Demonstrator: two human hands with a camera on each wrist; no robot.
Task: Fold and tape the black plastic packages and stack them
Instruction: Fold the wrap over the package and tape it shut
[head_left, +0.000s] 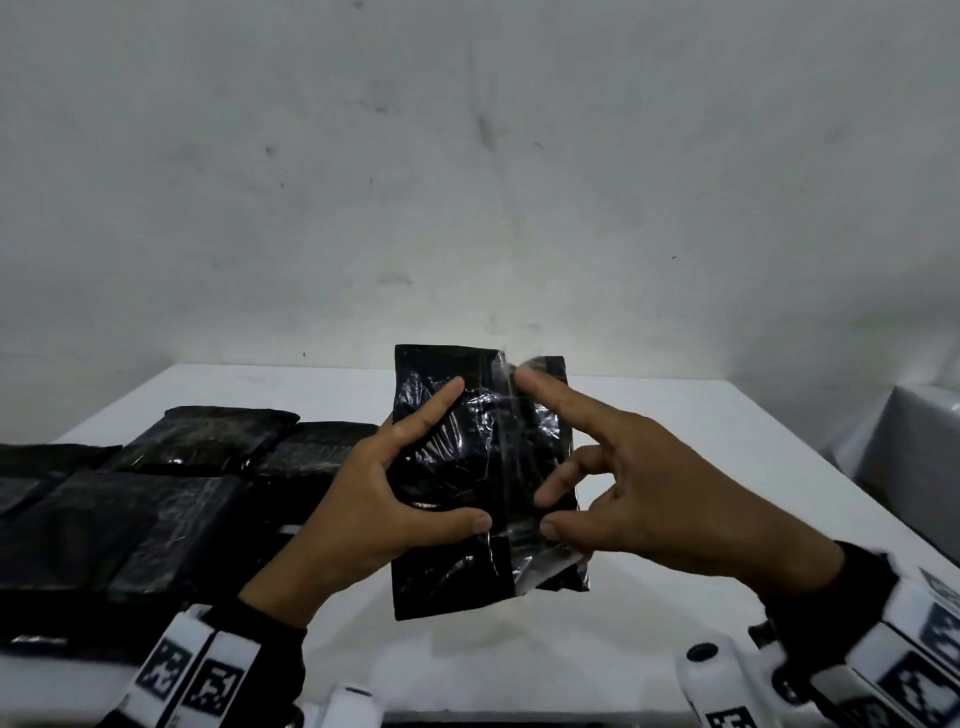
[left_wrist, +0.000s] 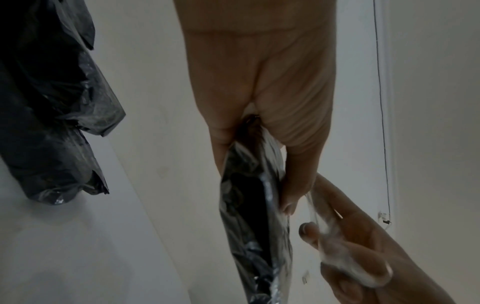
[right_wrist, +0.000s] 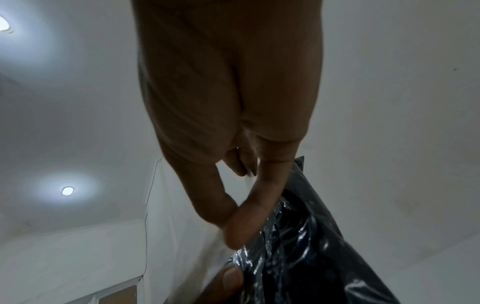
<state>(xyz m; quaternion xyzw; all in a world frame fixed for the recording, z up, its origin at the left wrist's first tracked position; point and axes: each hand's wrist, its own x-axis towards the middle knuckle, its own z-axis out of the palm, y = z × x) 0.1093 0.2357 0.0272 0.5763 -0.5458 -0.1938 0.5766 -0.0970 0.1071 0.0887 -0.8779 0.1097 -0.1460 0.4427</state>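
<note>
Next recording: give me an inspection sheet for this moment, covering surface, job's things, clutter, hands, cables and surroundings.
Surface: white table, bare in front of the hands.
Job's things: held black package raised above the table, clear tape strip running down its front; other black packages lie on the table's left side, partly overlapping.
Clutter: white object at the near edge, unclear what it is.
Hands: left hand grips the package's left side; right hand presses fingertips on the tape.
Cables: thin dark line down the wall, possibly a wire.
Surroundings: scuffed white wall; ceiling lights.
</note>
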